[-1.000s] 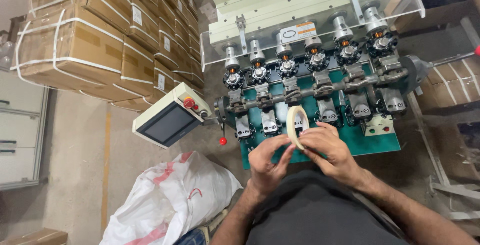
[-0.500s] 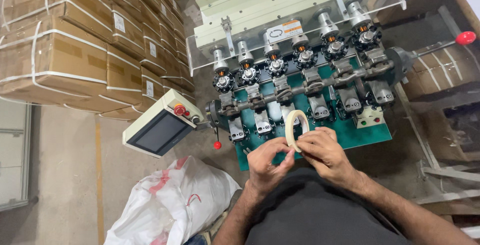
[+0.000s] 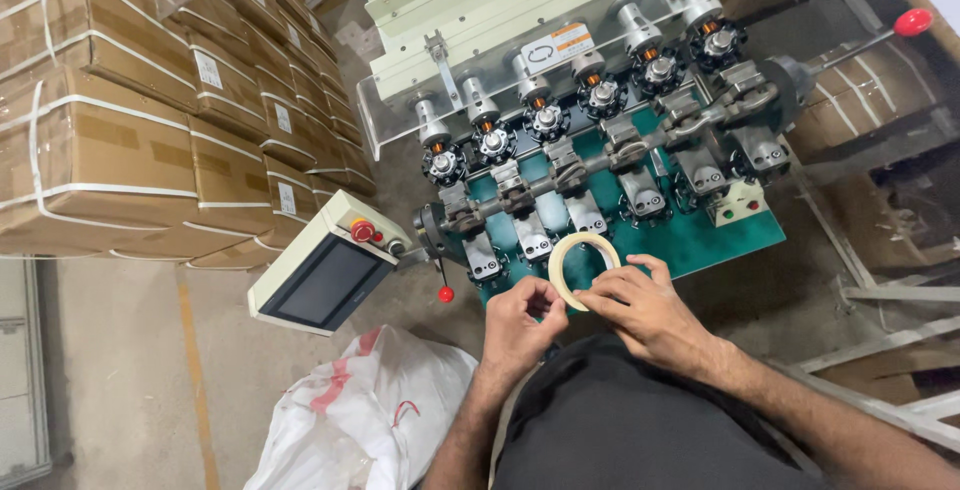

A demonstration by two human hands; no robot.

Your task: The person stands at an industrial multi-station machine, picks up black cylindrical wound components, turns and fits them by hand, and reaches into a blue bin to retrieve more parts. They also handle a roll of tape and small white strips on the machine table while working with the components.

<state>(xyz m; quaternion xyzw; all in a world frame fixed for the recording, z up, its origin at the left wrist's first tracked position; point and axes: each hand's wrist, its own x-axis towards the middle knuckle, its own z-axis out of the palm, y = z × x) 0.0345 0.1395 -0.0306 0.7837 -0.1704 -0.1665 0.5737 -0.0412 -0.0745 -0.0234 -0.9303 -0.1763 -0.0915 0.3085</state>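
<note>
Stacked cartons (image 3: pixel 120 140) filled the frame's upper left; at centre both hands, left hand (image 3: pixel 520 328) and right hand (image 3: pixel 640 312), pinched a tape roll (image 3: pixel 583 268), seemingly picking for its end, which wants a fingernail's purchase.

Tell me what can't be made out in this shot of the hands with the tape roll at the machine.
All in the head view:
- Loose end of the tape roll: hidden under the fingertips of the left hand and right hand.
- Control panel screen: dark, nothing readable.
- White sack: contents hidden, lower part cut off by the bottom edge.
- Small parts on the winding machine heads: too small to tell.
</note>
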